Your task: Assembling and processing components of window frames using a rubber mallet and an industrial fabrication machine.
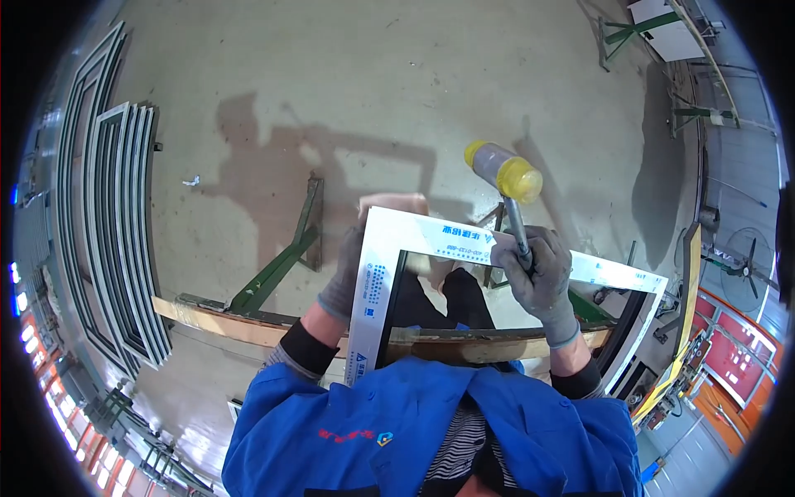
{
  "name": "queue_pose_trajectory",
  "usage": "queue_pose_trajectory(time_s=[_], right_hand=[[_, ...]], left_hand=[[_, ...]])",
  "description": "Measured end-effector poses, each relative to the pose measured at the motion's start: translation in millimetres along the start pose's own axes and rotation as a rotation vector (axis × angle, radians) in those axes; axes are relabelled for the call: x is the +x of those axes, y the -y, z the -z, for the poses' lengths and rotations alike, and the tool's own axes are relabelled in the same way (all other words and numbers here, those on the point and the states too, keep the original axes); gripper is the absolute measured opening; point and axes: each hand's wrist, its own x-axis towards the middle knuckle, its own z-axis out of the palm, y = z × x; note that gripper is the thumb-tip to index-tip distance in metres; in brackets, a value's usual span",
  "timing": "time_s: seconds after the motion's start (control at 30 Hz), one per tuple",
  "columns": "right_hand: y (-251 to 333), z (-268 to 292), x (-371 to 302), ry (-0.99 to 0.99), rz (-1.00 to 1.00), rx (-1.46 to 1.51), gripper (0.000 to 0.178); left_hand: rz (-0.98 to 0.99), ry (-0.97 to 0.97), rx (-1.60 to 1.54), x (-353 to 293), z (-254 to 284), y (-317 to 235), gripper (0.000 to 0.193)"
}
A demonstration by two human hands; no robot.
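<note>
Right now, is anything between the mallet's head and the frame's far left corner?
Possibly: a blurred pale shape shows at the far edge of the frame by that corner; I can't tell what it is. Otherwise, nothing visible stands between the corner and the mallet. The left hand is at the left bar.
</note>
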Motion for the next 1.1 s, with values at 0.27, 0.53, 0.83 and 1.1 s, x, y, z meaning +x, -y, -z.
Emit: queue_pose_trajectory(time_s=[0.27,0.53,0.83,1.1], right_hand=[[1,0,-1,0.009,-0.021,0.002,0.022],[6,3,1,0.009,-0.001,0.012,0.019],[12,6,-2,0.046,-0.07,-0.008,0.022],[5,3,-2,0.031,0.006,0.072,0.022]], left_hand=[[0.065,0.09,0.259,-12,21,24,0.056],[0.059,-0.018,0.329,-28,11,13,0.051],[-0.293,-0.199,0.159,18,-37,-97,0.047],[-0.635,0.329,1.763,-62,-81,-145,0.027]])
